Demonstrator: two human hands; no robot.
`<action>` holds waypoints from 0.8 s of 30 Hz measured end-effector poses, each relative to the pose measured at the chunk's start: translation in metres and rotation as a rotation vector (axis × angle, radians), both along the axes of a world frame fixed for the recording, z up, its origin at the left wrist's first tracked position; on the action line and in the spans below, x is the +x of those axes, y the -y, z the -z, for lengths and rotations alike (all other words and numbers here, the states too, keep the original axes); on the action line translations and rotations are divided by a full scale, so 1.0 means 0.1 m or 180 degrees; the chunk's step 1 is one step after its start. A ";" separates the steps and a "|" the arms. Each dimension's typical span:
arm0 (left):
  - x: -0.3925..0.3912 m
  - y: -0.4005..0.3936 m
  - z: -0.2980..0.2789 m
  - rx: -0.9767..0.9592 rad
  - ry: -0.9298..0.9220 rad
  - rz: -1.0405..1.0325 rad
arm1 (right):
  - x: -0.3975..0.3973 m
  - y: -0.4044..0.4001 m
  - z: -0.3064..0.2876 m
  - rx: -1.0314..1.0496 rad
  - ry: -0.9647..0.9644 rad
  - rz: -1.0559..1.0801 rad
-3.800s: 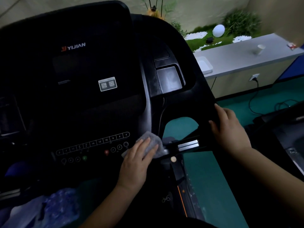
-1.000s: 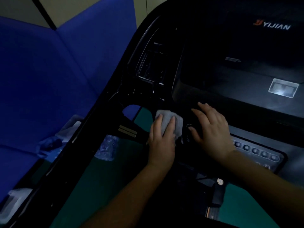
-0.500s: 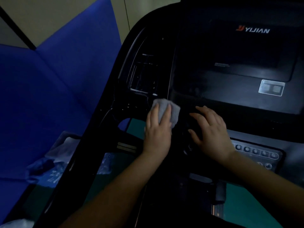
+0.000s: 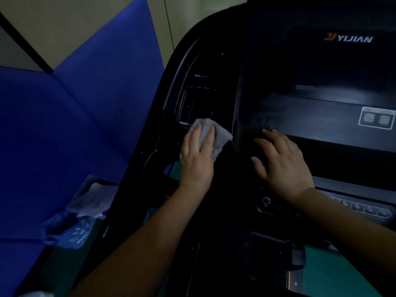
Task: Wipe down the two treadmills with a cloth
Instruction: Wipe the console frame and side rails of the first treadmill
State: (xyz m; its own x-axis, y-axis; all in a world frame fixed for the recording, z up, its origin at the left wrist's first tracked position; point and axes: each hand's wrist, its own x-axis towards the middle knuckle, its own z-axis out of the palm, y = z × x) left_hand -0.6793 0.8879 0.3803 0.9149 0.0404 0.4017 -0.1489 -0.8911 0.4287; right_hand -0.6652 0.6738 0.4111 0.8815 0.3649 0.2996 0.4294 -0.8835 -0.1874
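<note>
A black treadmill console (image 4: 300, 78) with the YIJIAN logo fills the right and centre of the head view. My left hand (image 4: 196, 159) presses a small grey cloth (image 4: 216, 135) flat against the console's left side, just below a recessed side pocket (image 4: 197, 99). The cloth's upper edge shows past my fingertips. My right hand (image 4: 282, 163) rests flat with fingers spread on the dark panel beneath the screen, above the row of round buttons (image 4: 364, 210). It holds nothing.
Blue padded panels (image 4: 75, 116) stand close on the left. Crumpled plastic bags (image 4: 85, 211) lie on the floor beside the treadmill's left upright. Green floor (image 4: 321, 281) shows at the lower right. A pale sticker (image 4: 377, 118) sits on the console at the right.
My left hand has slid the cloth upward along the console's left side toward the side pocket. My right hand has shifted up a little. The view has tilted slightly upward.
</note>
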 end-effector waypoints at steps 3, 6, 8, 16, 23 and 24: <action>0.10 -0.23 -0.10 -0.0272 0.0213 -0.0430 | 0.01 0.00 -0.01 -0.0016 0.0017 0.0003; -0.04 -0.45 0.12 -0.0486 0.0150 -0.1109 | 0.00 -0.01 -0.01 -0.0048 0.0017 0.0011; -0.13 -0.34 0.22 -0.0555 0.0064 -0.1201 | 0.00 -0.01 -0.01 -0.0046 0.0009 0.0007; -0.08 -0.54 0.15 0.0393 -0.0224 -0.0352 | 0.00 0.00 0.01 -0.0047 0.0014 -0.0008; -0.23 -0.87 -0.20 -0.0308 -0.0177 -0.1598 | 0.00 0.01 0.01 -0.0028 0.0022 -0.0002; -0.32 -0.88 -0.21 -0.0128 -0.0320 -0.1812 | 0.00 0.00 0.01 -0.0026 0.0018 0.0002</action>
State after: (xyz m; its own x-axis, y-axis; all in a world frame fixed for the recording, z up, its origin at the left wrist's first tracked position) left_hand -0.7115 0.9760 0.4010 0.7782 0.5508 0.3018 0.3924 -0.8016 0.4511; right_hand -0.6654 0.6736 0.4096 0.8801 0.3667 0.3016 0.4298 -0.8853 -0.1778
